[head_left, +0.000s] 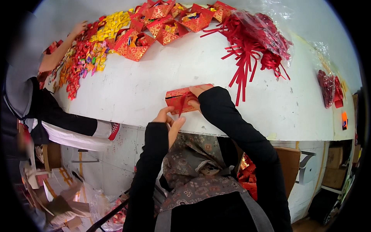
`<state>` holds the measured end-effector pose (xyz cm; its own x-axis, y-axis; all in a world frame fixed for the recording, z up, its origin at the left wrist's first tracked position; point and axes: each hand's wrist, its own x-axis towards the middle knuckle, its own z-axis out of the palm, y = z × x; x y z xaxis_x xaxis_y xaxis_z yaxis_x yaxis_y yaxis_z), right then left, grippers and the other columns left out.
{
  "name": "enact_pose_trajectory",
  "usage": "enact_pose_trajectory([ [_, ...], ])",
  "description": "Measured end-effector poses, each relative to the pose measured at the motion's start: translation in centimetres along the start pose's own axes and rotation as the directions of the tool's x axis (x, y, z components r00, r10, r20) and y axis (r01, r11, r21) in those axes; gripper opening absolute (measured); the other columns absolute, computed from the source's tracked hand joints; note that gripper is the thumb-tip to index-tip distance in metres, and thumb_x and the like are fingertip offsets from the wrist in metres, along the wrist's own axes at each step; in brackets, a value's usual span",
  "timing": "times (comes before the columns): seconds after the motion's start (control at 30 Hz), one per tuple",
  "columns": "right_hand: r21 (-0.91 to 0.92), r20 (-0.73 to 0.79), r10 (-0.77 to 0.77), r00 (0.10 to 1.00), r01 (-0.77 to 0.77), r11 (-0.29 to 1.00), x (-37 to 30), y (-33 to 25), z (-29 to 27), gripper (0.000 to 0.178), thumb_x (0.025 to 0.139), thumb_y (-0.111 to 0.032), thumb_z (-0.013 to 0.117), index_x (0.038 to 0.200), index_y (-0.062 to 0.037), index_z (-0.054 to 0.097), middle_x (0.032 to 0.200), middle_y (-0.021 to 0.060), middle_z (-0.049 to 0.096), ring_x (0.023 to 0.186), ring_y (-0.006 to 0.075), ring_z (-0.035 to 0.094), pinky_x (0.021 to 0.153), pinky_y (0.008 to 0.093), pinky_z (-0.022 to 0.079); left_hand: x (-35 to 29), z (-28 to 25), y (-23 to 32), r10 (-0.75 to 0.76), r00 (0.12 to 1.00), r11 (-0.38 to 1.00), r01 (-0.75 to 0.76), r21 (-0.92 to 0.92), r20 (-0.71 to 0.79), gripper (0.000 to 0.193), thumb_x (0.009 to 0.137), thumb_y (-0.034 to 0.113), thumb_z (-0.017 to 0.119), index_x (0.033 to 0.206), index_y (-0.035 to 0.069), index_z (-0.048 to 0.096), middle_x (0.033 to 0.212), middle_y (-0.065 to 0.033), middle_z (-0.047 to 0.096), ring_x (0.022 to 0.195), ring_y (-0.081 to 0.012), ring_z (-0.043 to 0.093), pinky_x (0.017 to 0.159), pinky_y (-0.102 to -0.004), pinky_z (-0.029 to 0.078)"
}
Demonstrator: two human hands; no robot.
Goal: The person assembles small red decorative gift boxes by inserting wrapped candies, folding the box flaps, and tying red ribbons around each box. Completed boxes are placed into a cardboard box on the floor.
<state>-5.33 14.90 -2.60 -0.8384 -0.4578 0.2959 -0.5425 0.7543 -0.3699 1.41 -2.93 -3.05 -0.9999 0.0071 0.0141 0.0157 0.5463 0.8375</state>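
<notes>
Near the table's front edge lies a red and gold patterned paper box [173, 95], with a strip of red ribbon [183, 101] across its top. My right hand [198, 95] grips the box at its right end, fingers over the top and thumb against the near side. At the box's near left corner, my left hand [169, 120] has its fingers closed around the hanging end of the ribbon. A dark line runs along the box's left part, like a gap under the lid. The underside of the box is hidden.
Open red gift boxes [168, 29] filled with sweets line the table's far side. Heaps of wrapped sweets [87, 54] spread at the left, where another person's hand [80, 28] reaches in. Red ribbons [243, 58] lie under plastic at the back right. A cardboard box [288, 166] stands by my right arm.
</notes>
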Motion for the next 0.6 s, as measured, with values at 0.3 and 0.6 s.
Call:
enact_pose_trajectory([
  [0.3,0.028,-0.031,-0.087,0.996,0.087,0.996,-0.2,-1.4,-1.5,0.03,0.074,-0.018,0.065,0.101,-0.0061,0.06,0.092,0.0105,0.062,0.075,0.0243,0.062,0.063,0.0324,0.049,1.3,0.5,-0.1,0.059,0.984,0.893,0.023,-0.449,0.167,0.018,0.087,0.016,0.055,0.089,-0.001,0.06,0.074,-0.0021,0.059,0.074,-0.0075,0.052,0.07,-0.0229,0.041],
  [0.6,0.702,0.026,0.094,0.995,-0.086,0.707,0.4,0.3,-1.8,0.012,0.078,-0.01,0.064,0.088,-0.0046,0.067,0.074,0.0074,0.064,0.064,0.0091,0.058,0.059,0.0225,0.047,1.0,2.5,0.7,0.054,0.994,0.83,-0.099,-0.55,-0.096,0.009,0.084,0.001,0.054,0.09,-0.005,0.058,0.096,-0.0108,0.057,0.07,-0.0156,0.062,0.06,-0.0239,0.051],
])
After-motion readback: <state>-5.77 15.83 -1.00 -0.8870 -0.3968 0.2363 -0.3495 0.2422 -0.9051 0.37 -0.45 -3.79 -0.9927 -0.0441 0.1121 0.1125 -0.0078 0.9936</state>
